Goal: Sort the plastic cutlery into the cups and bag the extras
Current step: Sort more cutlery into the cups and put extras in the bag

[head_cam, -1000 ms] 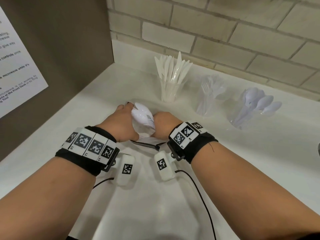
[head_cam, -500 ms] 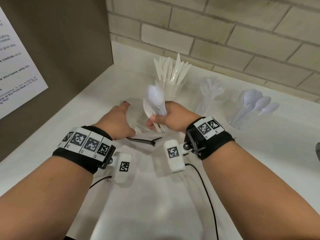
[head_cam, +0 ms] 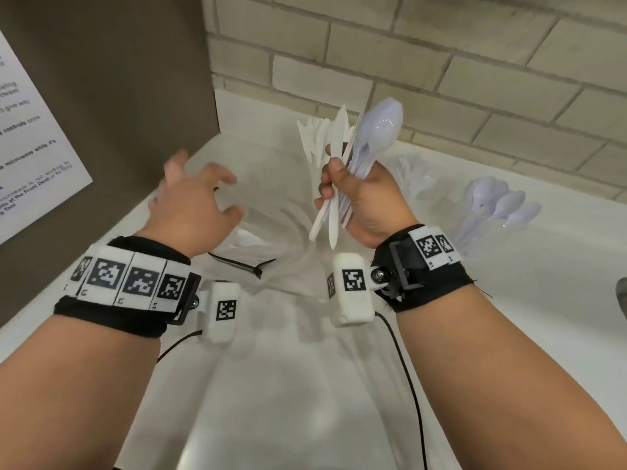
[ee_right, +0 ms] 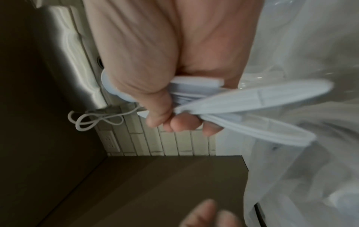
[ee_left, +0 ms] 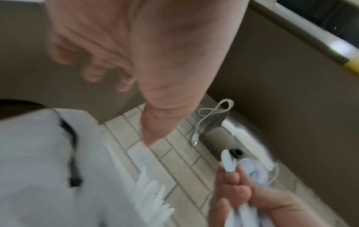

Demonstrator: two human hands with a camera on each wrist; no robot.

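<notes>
My right hand (head_cam: 342, 184) grips a bundle of white plastic cutlery (head_cam: 366, 140), spoon bowls up and handles sticking out below my fist; the same bundle (ee_right: 242, 98) crosses the right wrist view. My left hand (head_cam: 200, 195) hovers above the clear plastic bag (head_cam: 271, 232) with fingers spread and loosely curled, holding nothing. The bag lies crumpled on the counter, a black zip tie (head_cam: 237, 264) across it. Behind stand a cup of knives (head_cam: 315, 137), a cup of forks (head_cam: 414, 178) and a cup of spoons (head_cam: 498, 205).
The white counter (head_cam: 305, 385) ends at a brown side panel (head_cam: 118, 96) on the left and a brick wall (head_cam: 441, 62) behind. A printed notice (head_cam: 30, 147) hangs on the panel. A white cable (ee_left: 209, 119) hangs beside a metal appliance.
My right hand has lifted the cutlery bundle up and away from the bag. My left hand has let go of the bag and opened, rising a little.
</notes>
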